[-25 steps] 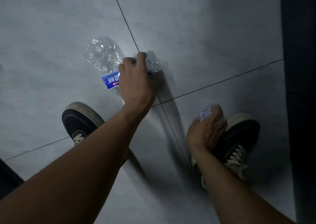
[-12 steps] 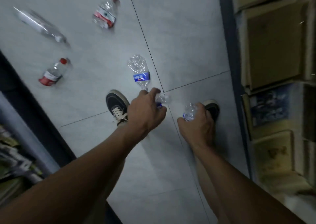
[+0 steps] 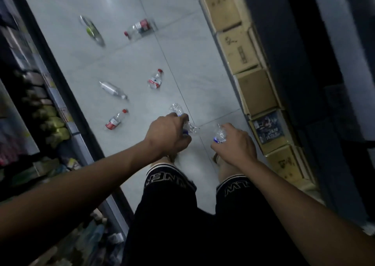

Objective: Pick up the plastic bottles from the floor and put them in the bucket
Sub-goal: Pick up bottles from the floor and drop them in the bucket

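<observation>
Standing, looking down past black shorts. Left hand curled round a crumpled clear bottle with a blue label, gripped near the neck, body sticking out past the knuckles. Right hand wrapped round a second, smaller crushed bottle, blue cap end showing by the thumb. Both bottles are off the floor.

Beyond the hands, still lying on the floor: red-label bottle nearest on the left, clear unlabelled bottle just past it, another red-cap bottle near the tile seam, further off a red-label bottle and a blurred green-label one. Cardboard boxes line the right edge, shelving with goods on the left.

Bucket not in view. Step in hand looks like carrying the two held bottles to it. To do it well: keep a firm grip since crushed plastic slips, find the bucket first, drop both in, then return for the five left. Mind not to kick or step on the loose ones, especially the near red-label bottle.
</observation>
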The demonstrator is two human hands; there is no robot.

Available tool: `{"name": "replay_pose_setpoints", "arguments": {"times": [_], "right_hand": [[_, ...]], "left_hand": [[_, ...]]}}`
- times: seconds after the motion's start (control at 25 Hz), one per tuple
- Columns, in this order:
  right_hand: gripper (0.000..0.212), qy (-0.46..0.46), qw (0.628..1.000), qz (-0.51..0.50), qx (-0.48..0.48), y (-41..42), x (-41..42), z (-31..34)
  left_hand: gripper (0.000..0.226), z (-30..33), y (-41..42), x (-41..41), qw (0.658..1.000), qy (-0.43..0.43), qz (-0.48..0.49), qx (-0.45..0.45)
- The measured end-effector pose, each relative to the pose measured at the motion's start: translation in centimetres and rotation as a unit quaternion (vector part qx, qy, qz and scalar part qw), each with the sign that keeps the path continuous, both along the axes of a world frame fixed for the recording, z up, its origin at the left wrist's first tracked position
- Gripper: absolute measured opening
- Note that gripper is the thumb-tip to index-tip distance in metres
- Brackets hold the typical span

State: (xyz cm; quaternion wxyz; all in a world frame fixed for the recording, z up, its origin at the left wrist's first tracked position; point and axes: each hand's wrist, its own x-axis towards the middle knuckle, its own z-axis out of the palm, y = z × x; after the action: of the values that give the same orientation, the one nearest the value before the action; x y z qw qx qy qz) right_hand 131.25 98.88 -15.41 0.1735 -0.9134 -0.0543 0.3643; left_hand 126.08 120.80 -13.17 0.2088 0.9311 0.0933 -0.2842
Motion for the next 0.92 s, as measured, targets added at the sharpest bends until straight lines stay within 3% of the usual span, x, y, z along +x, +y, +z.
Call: {"name": "replay_pose_setpoints", "arguments": {"times": [0.32, 0.48, 0.6, 0.8, 0.92], "right_hand": [[0.06, -0.063, 0.993, -0.098, -0.011, 2.9, -9.6, 7.9], [0.054, -0.071, 0.979, -0.188, -0.019, 3.7, -16.9, 9.8], [0.055, -0.06, 0.954, -0.294, -0.02, 2.8, -22.3, 10.9], [0.07, -0.049, 0.896, -0.441, -0.014, -0.5, -31.9, 12.1], [0.057, -0.065, 0.853, -0.517, -0.014, -2.7, -38.8, 12.4]], "left_hand": [[0.049, 7.3, 6.3, -3.7, 0.995, -0.015, -0.097, -0.024], [0.067, 8.9, 8.5, -6.6, 0.983, 0.0, -0.18, -0.029], [0.051, 9.0, 7.5, -8.0, 0.975, 0.002, -0.223, -0.019], [0.046, 9.1, 1.2, -10.2, 0.943, -0.029, -0.331, -0.006], [0.043, 9.6, -3.6, -12.3, 0.912, -0.032, -0.409, -0.013]]}}
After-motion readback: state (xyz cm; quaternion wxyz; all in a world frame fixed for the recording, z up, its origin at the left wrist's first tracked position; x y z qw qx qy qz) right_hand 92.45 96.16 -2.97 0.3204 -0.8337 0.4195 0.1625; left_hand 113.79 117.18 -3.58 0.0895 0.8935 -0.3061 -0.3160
